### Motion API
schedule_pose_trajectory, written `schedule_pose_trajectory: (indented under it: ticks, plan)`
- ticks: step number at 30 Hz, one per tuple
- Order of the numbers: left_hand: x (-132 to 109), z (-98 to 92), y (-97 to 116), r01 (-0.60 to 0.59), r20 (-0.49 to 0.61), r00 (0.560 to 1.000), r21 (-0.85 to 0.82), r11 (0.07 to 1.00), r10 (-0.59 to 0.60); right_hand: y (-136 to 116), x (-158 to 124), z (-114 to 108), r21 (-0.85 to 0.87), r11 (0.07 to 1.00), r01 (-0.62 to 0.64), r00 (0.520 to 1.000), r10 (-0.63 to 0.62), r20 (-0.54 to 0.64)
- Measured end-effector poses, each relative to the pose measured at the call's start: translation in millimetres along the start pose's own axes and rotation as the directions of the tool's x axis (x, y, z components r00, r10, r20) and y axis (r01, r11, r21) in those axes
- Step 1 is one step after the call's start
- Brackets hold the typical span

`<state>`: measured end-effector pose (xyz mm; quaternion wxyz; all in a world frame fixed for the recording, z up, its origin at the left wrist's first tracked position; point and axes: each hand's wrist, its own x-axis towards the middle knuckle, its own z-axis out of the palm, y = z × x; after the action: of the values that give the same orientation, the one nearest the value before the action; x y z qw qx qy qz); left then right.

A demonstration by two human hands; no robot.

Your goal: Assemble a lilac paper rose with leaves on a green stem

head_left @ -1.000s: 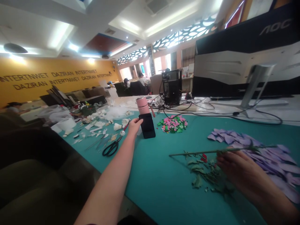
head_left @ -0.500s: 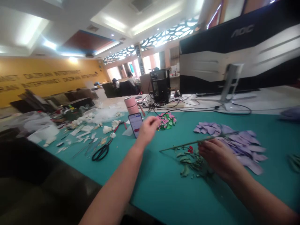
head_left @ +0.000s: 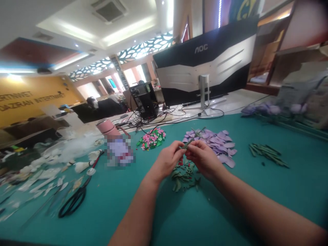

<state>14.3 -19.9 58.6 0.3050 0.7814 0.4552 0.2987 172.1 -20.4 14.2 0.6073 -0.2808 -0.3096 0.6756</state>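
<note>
Both hands meet above the teal table mat (head_left: 153,212). My left hand (head_left: 166,160) pinches the near end of a thin green flower stem (head_left: 193,137), and my right hand (head_left: 202,157) is closed around the same stem just beside it. The stem points up and away over a heap of purple petals (head_left: 217,143). Under my hands lies a small pile of green leaf pieces (head_left: 184,176) with a bit of red among them.
A pixelated phone (head_left: 118,153) leans against a pink tumbler (head_left: 106,127). Black scissors (head_left: 74,201) and white scraps lie at left. Pink-and-green flower bits (head_left: 151,138), a bundle of green stems (head_left: 268,152), purple flowers (head_left: 274,110), a monitor (head_left: 205,65) and cables stand behind.
My left hand left the phone and came across to the stem, joining my right hand on it. The stem tilted up from lying flat. The view swung right.
</note>
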Motion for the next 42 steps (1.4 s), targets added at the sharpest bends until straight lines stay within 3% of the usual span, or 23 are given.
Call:
schedule_pose_trajectory:
  ticks: [5,12,30,36,42]
  plan:
    - [-3,7.3,-12,0.043,-0.044,0.997,-0.328,0.944,-0.061,-3,-2,5,-0.035,0.999,0.022,1.0,-0.021,0.011]
    - [-6,6.8,-11,0.03,-0.046,0.997,-0.506,0.862,-0.062,-3,-8,8,-0.064,0.996,0.064,0.996,-0.059,0.073]
    - [-8,6.9,-13,-0.031,-0.115,0.993,-0.429,0.903,-0.021,-8,-8,9,-0.122,0.991,0.056,0.997,-0.048,0.064]
    - [-10,7.2,-9,-0.048,-0.154,0.988,-0.366,0.929,-0.009,-12,-8,5,-0.176,0.984,0.001,0.997,0.012,0.074]
    - [-10,16.3,-15,-0.012,-0.112,0.993,-0.414,0.91,-0.038,-5,-8,-4,-0.227,0.97,-0.082,0.997,0.083,-0.005]
